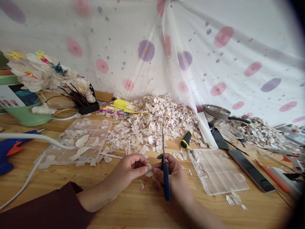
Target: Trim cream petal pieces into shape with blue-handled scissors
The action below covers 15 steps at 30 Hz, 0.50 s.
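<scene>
Between the fingertips of my left hand [132, 167] is a small pale, petal-like flake [149, 172], pinched near the middle of the wooden table. My right hand [177, 175] holds a pair of scissors [166, 183] with a dark blue handle, blades pointing up and away from me. The thumb and fingertips of that hand also meet close to the flake's right side; whether they grip it I cannot tell. Just beyond both hands spreads a large heap of whitish, thin flakes [159, 119].
To the left lie a clear compartment tray [59, 160] with flakes, a blue glue gun [9, 152] and a white cable [26, 181]. At right are a second tray [219, 173], a phone [251, 170], a yellow-black stubby handle [186, 140] and metal bowls [215, 113]. Pale flowers [35, 71] stand back left.
</scene>
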Available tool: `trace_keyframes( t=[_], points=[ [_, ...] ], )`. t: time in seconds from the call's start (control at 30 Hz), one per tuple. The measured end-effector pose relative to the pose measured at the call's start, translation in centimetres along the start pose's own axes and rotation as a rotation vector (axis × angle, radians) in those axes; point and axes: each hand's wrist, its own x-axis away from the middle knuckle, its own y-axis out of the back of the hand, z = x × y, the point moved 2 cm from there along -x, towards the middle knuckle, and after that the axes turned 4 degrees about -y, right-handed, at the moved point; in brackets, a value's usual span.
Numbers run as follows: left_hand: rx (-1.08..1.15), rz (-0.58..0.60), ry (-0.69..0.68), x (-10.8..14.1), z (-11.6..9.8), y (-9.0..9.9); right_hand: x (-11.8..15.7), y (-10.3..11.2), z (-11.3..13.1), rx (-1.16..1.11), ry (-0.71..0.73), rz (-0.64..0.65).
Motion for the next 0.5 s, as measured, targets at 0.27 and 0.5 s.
trace_keyframes(
  t=[0.27, 0.5],
  points=[
    [0.018, -0.145, -0.056, 0.0, -0.4, 0.8, -0.2, 0.8, 0.1, 0.099, 0.051, -0.011],
    [0.080, -0.261, -0.155, -0.3, -1.2, 2.0, 1.1, 1.2, 0.8, 0.305, 0.219, 0.070]
  ],
)
